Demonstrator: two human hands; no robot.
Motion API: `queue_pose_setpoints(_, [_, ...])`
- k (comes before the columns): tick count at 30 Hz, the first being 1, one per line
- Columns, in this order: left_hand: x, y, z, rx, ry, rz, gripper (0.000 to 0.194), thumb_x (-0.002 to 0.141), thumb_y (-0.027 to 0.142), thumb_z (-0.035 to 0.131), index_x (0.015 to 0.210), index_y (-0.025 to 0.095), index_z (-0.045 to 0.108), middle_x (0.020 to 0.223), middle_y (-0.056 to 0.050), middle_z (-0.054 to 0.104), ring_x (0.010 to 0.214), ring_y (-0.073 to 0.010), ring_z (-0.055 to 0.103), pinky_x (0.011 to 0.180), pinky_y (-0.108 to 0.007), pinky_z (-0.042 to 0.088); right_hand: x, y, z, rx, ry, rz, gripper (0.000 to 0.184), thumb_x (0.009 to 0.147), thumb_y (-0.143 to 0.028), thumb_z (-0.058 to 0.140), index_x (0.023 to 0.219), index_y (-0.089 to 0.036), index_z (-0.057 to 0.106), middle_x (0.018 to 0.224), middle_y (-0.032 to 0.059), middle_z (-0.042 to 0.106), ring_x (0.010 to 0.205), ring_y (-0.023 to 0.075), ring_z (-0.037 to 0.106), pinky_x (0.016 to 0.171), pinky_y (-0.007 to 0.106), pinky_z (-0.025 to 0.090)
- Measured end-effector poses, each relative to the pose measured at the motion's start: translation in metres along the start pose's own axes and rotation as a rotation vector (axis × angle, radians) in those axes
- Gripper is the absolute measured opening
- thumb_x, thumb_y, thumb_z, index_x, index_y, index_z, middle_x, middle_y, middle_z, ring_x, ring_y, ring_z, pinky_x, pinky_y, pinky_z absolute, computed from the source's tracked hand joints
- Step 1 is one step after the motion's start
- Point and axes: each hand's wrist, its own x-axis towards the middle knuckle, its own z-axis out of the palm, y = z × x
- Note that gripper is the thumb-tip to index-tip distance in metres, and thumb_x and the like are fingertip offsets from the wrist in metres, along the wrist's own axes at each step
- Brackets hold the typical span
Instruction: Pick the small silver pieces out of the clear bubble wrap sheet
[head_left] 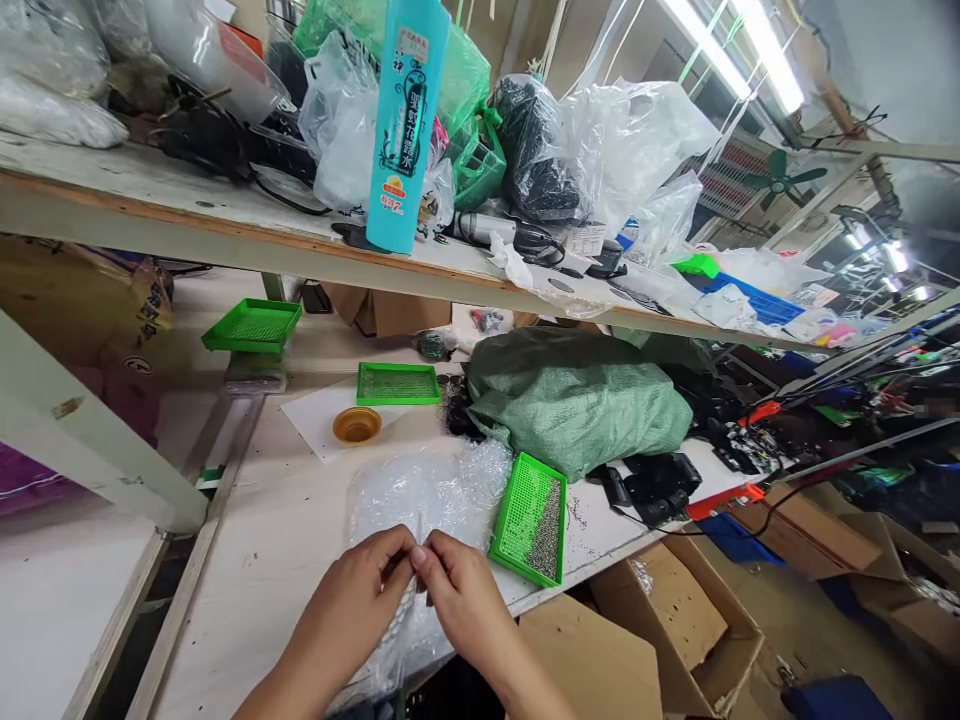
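- The left hand (375, 580) and the right hand (457, 580) come together low in the middle of the view, fingertips meeting and pinching a small piece (421, 594); the fingers hide most of it, so its shape cannot be told.
- Directly under and behind the hands, clear plastic wrap (397, 490) lies crumpled on the pale table (247, 570), reaching toward the near edge.
- Just beside the wrap, on the right, a green tray (517, 510) sits at a slant, with many tiny metal parts (547, 530) heaped along its right side; some dark bits are scattered on the table next to it.
- Beyond the wrap, a brown-gold bowl (357, 426) stands on a white sheet (306, 428), and a second green tray (397, 385) lies behind it, partly over the sheet.
- Farther left, a third green tray (253, 326) rests on a plastic-wrapped stack (256, 374).
- To the right of the second tray, a bulging green woven sack (577, 400) lies on the table, with black parts (656, 488) near its right end.
- Below the table's right edge stand open cardboard boxes (679, 610).
- Above, a shelf (247, 225) carries an upright turquoise bottle (405, 130) and filled plastic bags (637, 140).
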Motion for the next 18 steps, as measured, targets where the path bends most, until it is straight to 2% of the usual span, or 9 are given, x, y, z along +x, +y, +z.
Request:
queue_pose_setpoints(5, [0.003,-0.024,-0.005,-0.333,-0.077,0.05,0.035,0.083,0.052,0.045,0.068,0.021,0.049,0.064,0.002,0.052,0.066,-0.0163,0.051,0.064,-0.028,0.038,0.001,0.003,0.002,0.144,-0.084,-0.051,0.032,0.093,-0.034,0.039,0.066,-0.019,0.046,0.059,-0.0021,0.049,0.057,0.0114,0.048,0.055,0.023,0.032])
queue_pose_setpoints(9, [-0.002,-0.044,-0.024,-0.497,0.016,-0.048,0.039,0.079,0.057,0.052,0.068,0.02,0.048,0.063,0.003,0.049,0.064,-0.0141,0.049,0.064,-0.026,0.04,0.0,0.009,0.013,0.299,-0.069,-0.045,0.033,0.092,-0.038,0.04,0.066,-0.018,0.048,0.061,-0.0007,0.05,0.056,0.0117,0.048,0.055,0.022,0.035])
queue_pose_setpoints(12, [-0.009,-0.047,-0.034,-0.484,-0.034,-0.074,0.044,0.077,0.063,0.052,0.07,0.02,0.048,0.066,0.002,0.049,0.067,-0.0148,0.049,0.066,-0.026,0.042,0.0,0.007,0.02,0.321,-0.081,-0.017,0.034,0.091,-0.038,0.039,0.064,-0.018,0.048,0.059,-0.0009,0.05,0.053,0.0113,0.047,0.053,0.022,0.035])
queue_pose_setpoints(15, [-0.014,-0.041,-0.035,-0.34,-0.113,-0.081,0.042,0.078,0.063,0.049,0.086,0.022,0.051,0.066,0.003,0.05,0.069,-0.0173,0.051,0.069,-0.029,0.043,0.001,0.001,0.026,0.213,-0.091,-0.028,0.033,0.09,-0.033,0.04,0.062,-0.018,0.046,0.056,-0.002,0.048,0.053,0.0107,0.046,0.053,0.022,0.031])
queue_pose_setpoints(18, [-0.015,-0.034,-0.031,-0.14,-0.061,-0.1,0.039,0.079,0.059,0.045,0.09,0.023,0.052,0.059,0.003,0.051,0.066,-0.0194,0.053,0.067,-0.03,0.04,0.001,-0.005,0.03,0.096,-0.079,-0.065,0.031,0.088,-0.029,0.041,0.059,-0.019,0.042,0.055,-0.0032,0.045,0.053,0.0101,0.042,0.052,0.023,0.026])
